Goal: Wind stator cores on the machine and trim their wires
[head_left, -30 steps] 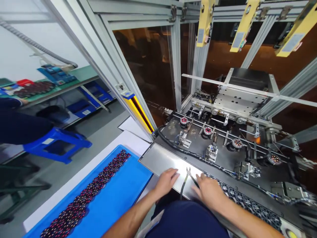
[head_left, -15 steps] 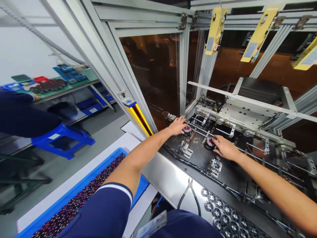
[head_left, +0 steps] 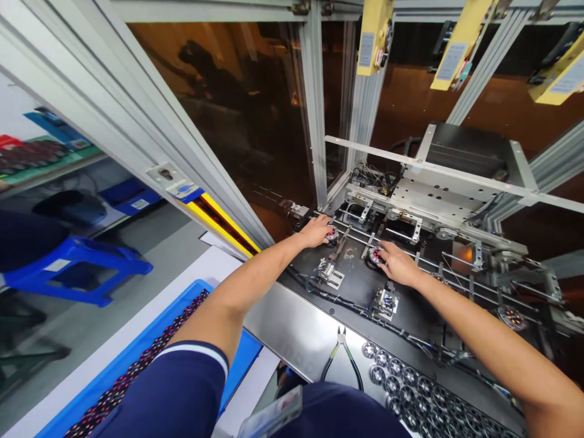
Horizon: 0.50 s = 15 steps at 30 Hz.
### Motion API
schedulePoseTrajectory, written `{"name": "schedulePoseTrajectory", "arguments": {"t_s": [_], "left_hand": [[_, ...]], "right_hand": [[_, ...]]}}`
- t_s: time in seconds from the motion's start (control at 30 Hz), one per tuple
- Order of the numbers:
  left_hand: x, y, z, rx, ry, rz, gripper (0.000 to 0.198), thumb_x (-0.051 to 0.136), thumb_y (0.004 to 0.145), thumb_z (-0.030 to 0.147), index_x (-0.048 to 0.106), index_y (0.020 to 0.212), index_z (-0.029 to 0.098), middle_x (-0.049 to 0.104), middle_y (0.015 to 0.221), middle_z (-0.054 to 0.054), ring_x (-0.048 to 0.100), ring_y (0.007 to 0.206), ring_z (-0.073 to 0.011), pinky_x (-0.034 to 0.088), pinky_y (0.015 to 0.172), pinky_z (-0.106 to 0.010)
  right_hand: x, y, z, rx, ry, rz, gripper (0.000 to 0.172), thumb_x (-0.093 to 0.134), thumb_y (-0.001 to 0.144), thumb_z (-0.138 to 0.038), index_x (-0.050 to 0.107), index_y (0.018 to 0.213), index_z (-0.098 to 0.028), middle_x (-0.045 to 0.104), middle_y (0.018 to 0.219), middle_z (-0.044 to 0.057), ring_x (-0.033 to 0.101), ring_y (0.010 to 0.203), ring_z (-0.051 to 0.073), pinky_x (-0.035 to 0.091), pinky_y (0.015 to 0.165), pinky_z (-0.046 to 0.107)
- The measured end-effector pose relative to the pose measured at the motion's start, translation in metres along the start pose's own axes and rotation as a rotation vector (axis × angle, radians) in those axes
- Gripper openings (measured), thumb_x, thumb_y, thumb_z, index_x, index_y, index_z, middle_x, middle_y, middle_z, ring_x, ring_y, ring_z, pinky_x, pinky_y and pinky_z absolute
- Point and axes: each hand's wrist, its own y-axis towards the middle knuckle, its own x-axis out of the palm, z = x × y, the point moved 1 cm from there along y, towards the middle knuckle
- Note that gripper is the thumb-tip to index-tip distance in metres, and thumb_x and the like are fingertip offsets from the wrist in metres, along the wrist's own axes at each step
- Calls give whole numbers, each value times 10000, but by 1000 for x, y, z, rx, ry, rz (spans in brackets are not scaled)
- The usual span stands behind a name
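Observation:
My left hand is at the far left of the machine bed, its fingers curled over the edge of a round silver part with a red centre. A second part of the same look, a round red-and-silver part, sits in the line to the right. My right hand grips that one from its right side, thumb and fingers at the rim. Both parts rest at the rods of the black machine bed. The fingers partly cover each part.
Cutting pliers lie on the metal ledge beside rows of round metal parts. A blue tray of dark round parts stands at left. A yellow light-curtain bar runs along the frame post. Yellow units hang above.
The view has turned a little right and down, so the scene sits further left and higher. Both hands stay at the same two round parts; my right fingers reach slightly further over theirs.

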Motion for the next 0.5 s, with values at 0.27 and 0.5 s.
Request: {"name": "schedulePoseTrajectory", "arguments": {"t_s": [0.27, 0.5], "left_hand": [[7, 19, -17, 6, -39, -86, 382, 625, 951, 366, 591, 1275, 165, 605, 1316, -113, 620, 1158, -257, 545, 971, -491], [7, 32, -25, 0, -121, -11, 370, 621, 955, 368, 596, 1259, 159, 627, 1266, -106, 644, 1097, -239, 569, 925, -459]], "right_hand": [[1, 2, 0, 34, 107, -20, 371, 641, 945, -347, 602, 1271, -173, 544, 1418, 114, 536, 1294, 290, 468, 1066, 548], [-14, 13, 0, 126, 271, -31, 332, 644, 943, -373, 634, 1207, -171, 602, 1335, 101, 577, 1230, 264, 486, 1042, 520]]}}
